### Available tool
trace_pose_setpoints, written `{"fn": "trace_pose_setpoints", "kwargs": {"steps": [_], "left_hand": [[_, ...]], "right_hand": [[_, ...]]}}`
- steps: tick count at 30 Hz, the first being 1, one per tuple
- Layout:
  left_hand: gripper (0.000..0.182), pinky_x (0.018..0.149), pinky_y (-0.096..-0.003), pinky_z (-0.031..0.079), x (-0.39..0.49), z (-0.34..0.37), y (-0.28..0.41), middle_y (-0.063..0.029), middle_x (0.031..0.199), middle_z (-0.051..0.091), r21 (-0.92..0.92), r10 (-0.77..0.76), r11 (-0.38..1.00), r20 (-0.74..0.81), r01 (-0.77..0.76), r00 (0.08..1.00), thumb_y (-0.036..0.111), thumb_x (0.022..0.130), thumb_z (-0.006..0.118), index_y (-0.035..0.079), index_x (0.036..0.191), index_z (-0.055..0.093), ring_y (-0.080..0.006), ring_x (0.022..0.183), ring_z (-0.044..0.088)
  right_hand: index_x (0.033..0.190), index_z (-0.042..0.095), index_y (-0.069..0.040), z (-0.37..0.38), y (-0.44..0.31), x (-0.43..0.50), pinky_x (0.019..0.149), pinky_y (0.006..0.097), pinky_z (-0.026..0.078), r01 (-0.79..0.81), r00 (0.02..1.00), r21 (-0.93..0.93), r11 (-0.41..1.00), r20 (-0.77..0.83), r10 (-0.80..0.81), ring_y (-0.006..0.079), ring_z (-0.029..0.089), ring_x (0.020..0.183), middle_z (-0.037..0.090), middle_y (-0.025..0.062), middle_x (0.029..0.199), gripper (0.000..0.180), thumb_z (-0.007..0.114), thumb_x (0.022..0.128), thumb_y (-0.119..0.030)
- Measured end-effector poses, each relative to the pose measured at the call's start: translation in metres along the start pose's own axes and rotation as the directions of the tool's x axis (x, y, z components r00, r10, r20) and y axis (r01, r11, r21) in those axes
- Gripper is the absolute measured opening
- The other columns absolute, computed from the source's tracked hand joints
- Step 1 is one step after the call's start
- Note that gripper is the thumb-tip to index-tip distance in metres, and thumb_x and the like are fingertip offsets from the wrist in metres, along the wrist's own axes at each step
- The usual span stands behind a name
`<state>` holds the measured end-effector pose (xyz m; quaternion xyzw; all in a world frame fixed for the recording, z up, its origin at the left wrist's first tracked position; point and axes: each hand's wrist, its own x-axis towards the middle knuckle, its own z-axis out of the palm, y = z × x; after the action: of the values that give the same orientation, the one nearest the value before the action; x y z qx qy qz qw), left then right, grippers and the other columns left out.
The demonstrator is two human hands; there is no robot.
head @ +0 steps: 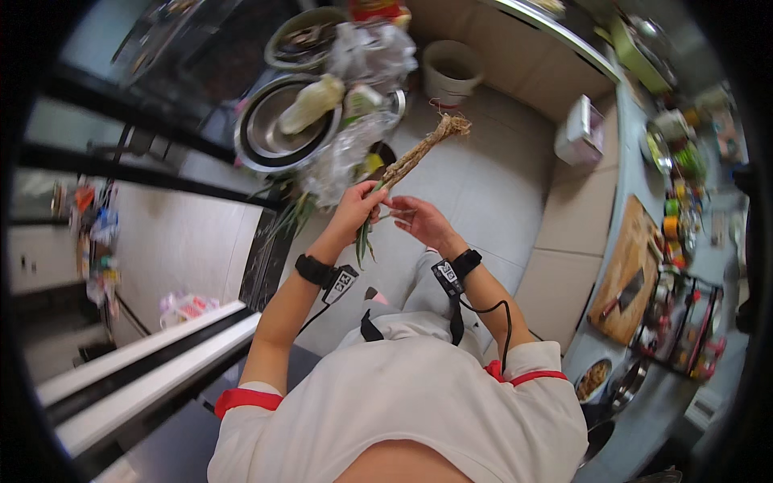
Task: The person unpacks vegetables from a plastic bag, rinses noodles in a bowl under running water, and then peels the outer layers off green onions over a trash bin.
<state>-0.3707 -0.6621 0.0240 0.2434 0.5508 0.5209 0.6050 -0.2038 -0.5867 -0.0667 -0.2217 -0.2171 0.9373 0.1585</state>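
Note:
My left hand (pixel 357 208) grips a scallion stalk (pixel 416 154) wrapped in dry brown outer skin. Its root tuft points up and away to the right, while green leaves hang below my fist. Close beside it, my right hand (pixel 423 220) is held with the fingers apart and slightly curled. A thin strand runs near its fingertips; whether they touch it I cannot tell. More green scallion leaves (pixel 296 214) stick out beyond my left wrist, by a clear plastic bag (pixel 335 163).
Metal bowls (pixel 253 130) hold a napa cabbage (pixel 311 105). Behind them are a basin (pixel 275 45) and a white bag (pixel 371 51). A bucket (pixel 450 75) stands on the floor. Along the right counter lie a wooden cutting board (pixel 628 259) and a cleaver (pixel 628 293). A white bin (pixel 580 136) hangs there.

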Motion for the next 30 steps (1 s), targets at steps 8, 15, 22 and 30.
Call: {"fn": "trace_pose_setpoints", "kwargs": {"steps": [8,15,22,30], "left_hand": [[0.016,0.048,-0.0208,0.039,0.207,0.204,-0.001,-0.0017,0.075,0.058,0.218,-0.165,0.970,0.284,0.104,0.945,0.020,0.089,0.053,0.005,0.091,0.056,-0.0047,0.053,0.045],[0.016,0.045,-0.0266,0.041,0.346,0.374,-0.001,-0.0047,0.071,0.058,0.339,-0.306,0.922,0.341,0.187,0.889,0.016,0.085,0.048,0.004,0.084,0.059,-0.0130,0.053,0.051],[0.022,0.062,-0.0334,0.048,0.454,0.485,0.002,-0.0101,0.084,0.060,0.403,-0.430,0.868,0.321,0.289,0.844,0.014,0.087,0.049,0.000,0.101,0.057,-0.0206,0.071,0.058],[0.016,0.060,-0.0334,0.050,0.589,0.559,0.005,-0.0099,0.081,0.059,0.626,-0.525,0.752,0.382,0.205,0.760,0.009,0.083,0.056,-0.001,0.095,0.058,-0.0206,0.069,0.059]], "right_hand": [[0.095,0.061,-0.009,-0.118,-0.184,-0.075,0.077,0.0289,0.043,0.440,0.801,-0.122,0.890,-0.395,-0.450,0.0124,0.055,0.087,0.062,0.0029,0.095,0.024,0.054,0.088,-0.031],[0.084,0.061,-0.016,-0.219,-0.324,-0.120,0.073,0.0310,0.037,0.412,0.656,-0.230,0.882,-0.596,-0.463,0.0100,0.052,0.078,0.060,-0.0034,0.081,0.027,0.061,0.081,-0.043],[0.084,0.064,-0.019,-0.308,-0.427,-0.122,0.068,0.0290,0.038,0.492,0.606,0.012,0.871,-0.723,-0.332,0.0099,0.053,0.071,0.060,-0.0049,0.076,0.018,0.066,0.079,-0.036],[0.087,0.064,-0.017,-0.419,-0.510,-0.091,0.066,0.0275,0.041,0.633,0.604,0.146,0.760,-0.707,-0.367,0.0119,0.058,0.075,0.063,-0.0030,0.078,0.013,0.058,0.083,-0.027]]}}
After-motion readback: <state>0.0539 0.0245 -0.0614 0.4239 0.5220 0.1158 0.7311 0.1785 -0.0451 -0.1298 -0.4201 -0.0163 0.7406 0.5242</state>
